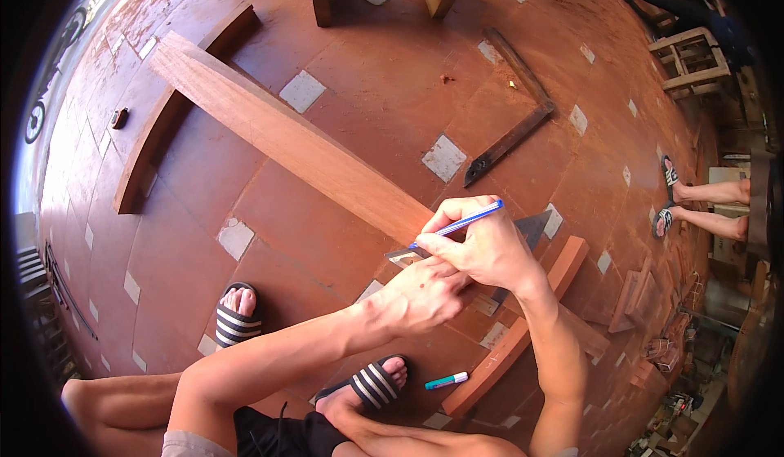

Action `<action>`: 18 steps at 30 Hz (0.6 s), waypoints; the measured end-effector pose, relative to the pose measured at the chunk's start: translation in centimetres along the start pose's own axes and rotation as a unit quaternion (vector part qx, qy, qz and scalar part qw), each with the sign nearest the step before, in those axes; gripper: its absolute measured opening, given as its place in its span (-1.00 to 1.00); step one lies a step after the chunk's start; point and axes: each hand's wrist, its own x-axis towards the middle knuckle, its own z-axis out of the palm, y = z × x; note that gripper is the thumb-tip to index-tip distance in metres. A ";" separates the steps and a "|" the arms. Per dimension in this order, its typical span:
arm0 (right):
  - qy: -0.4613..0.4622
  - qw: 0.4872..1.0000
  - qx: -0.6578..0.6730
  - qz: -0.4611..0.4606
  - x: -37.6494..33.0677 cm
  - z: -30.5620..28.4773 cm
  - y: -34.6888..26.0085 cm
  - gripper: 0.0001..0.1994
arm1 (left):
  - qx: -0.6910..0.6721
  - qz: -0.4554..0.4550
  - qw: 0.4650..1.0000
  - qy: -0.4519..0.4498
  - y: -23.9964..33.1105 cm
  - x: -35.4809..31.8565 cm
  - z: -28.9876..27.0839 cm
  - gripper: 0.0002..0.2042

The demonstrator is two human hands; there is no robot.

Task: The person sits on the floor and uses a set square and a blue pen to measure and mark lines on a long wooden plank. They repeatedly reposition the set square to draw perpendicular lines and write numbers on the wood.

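- The right hand (490, 249) holds a blue-and-white pen (469, 223) pinched between thumb and fingers, its tip pointing down and to the left by the plank's near end.
- The left hand (420, 298) is just below the right, knuckles up and fingers curled under — I cannot tell what it grips.
- A flat pale tool (401, 257) shows just beyond the left hand; the rest of it is hidden.
- The plank (278, 130) runs from the hands toward the upper left, its far part lying across a dark-sided beam (149, 151).
- A dark wooden L-shape (506, 142) lies on the tiled floor (343, 98), well apart from the plank.
- A reddish beam (490, 367) lies to the right, partly behind the right forearm; a green marker (445, 381) with a white cap is just beside it — near a sandal (376, 385).
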 end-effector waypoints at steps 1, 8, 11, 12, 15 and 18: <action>0.009 1.000 -0.014 -0.007 -0.1 0.0 0.0 -0.80 | 0.005 0.008 1.000 0.006 0.0 0.0 -0.1 -0.54; 0.030 0.993 -0.117 -0.008 -0.5 -1.5 -1.4 -0.84 | 0.042 0.010 0.999 -0.026 -0.1 0.4 -0.6 -0.53; 0.073 0.995 -0.062 -0.027 -2.0 -2.4 -2.5 -0.83 | 0.033 0.017 0.999 -0.003 0.1 0.5 -1.7 -0.60; 0.096 0.995 -0.027 -0.028 -3.1 -3.2 -2.8 -0.83 | 0.015 0.009 1.000 0.007 0.3 0.3 -2.3 -0.63; 0.222 0.964 0.099 -0.109 -8.2 -5.9 -3.3 -0.87 | -0.051 -0.103 0.983 0.144 1.3 -1.2 -4.4 -0.62; 0.323 0.923 0.127 -0.167 -11.5 -6.4 -2.7 -0.87 | -0.190 -0.375 0.838 0.348 1.7 -3.0 -5.7 -0.85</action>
